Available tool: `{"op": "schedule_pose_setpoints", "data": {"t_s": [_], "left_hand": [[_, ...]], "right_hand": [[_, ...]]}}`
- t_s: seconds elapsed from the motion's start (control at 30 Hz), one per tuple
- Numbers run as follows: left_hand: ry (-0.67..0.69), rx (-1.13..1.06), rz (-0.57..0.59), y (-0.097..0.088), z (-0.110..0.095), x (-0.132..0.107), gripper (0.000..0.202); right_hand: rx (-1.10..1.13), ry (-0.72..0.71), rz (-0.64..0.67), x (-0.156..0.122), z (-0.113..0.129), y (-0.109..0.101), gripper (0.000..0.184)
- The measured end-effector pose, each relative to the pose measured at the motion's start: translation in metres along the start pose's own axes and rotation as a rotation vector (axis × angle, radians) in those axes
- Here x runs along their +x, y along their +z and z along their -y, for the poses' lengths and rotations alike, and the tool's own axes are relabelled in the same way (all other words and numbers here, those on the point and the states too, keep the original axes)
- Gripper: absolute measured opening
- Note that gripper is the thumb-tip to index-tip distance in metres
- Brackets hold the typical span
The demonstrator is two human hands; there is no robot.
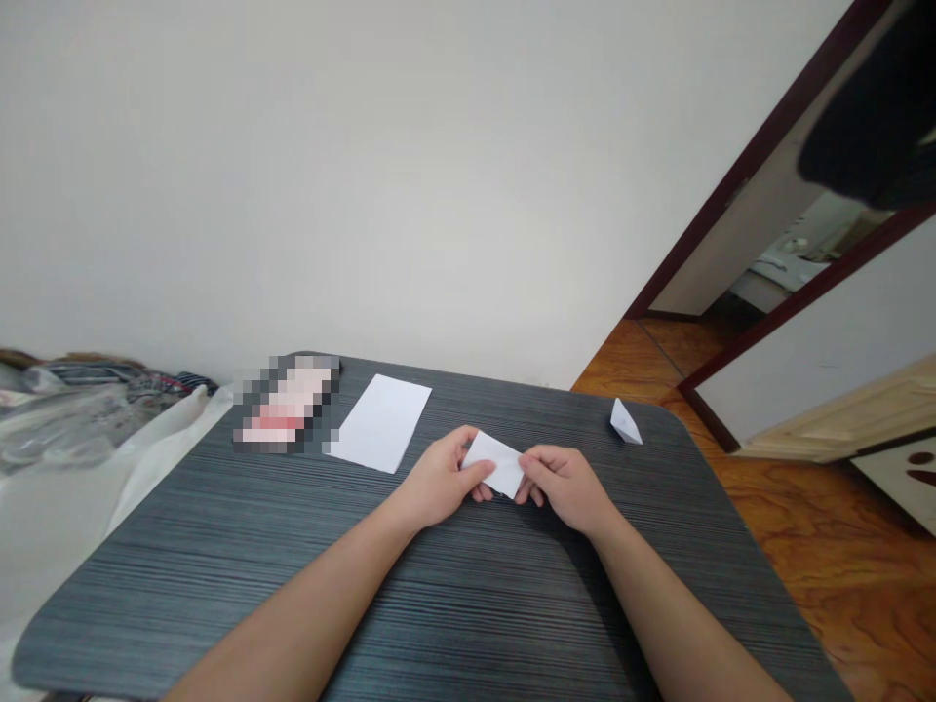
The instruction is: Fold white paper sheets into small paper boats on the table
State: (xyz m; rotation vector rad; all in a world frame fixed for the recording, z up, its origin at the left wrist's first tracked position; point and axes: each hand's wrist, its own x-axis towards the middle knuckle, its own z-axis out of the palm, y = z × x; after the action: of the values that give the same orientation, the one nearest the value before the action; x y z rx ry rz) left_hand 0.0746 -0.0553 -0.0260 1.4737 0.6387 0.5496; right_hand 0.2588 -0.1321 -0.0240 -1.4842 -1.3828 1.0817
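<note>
Head view: left hand (437, 480) and right hand (576, 485), grip of both pinching the small white paper (500, 464) over the counter (468, 614), right of the flat paper (381, 423). Looks partway folded, probably unfinished. Folded piece (624, 423), farther right of the flat paper, seems done; flat paper looks unworked.

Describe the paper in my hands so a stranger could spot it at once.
Start at the dark table and find the left hand and right hand near its middle. Between them is the small white paper. The larger sheet and the pointed paper are on the table; only this one is held.
</note>
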Motion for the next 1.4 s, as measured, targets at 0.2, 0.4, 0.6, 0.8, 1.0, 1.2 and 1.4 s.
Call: {"op": "schedule_pose_setpoints", "data": {"t_s": [0.2,0.4,0.6,0.8,1.0,1.2,1.4], "left_hand": [[-0.008,0.002,0.015,-0.001,0.0,0.001,0.027],[0.008,-0.008,-0.005,0.0,0.001,0.0,0.023],[0.007,-0.043,-0.012,0.0,0.002,0.0,0.033],[0.029,-0.061,-0.045,0.002,-0.001,0.0,0.033],[0.005,-0.101,-0.086,-0.002,-0.001,0.0,0.04],[0.005,-0.132,-0.043,-0.002,-0.006,-0.002,0.041],[0.02,-0.12,0.005,-0.001,-0.01,-0.002,0.036]], "right_hand": [[-0.001,-0.016,-0.004,0.0,0.0,-0.001,0.031],[0.029,-0.006,-0.007,0.001,-0.004,0.001,0.031],[0.027,-0.007,-0.019,0.0,-0.003,0.002,0.031],[0.026,-0.012,0.069,-0.001,0.0,0.005,0.03],[0.009,-0.144,-0.012,0.0,-0.004,0.004,0.03],[-0.226,-0.424,-0.019,0.001,0.002,0.002,0.027],[-0.271,-0.404,-0.105,0.0,0.003,0.001,0.019]]}}
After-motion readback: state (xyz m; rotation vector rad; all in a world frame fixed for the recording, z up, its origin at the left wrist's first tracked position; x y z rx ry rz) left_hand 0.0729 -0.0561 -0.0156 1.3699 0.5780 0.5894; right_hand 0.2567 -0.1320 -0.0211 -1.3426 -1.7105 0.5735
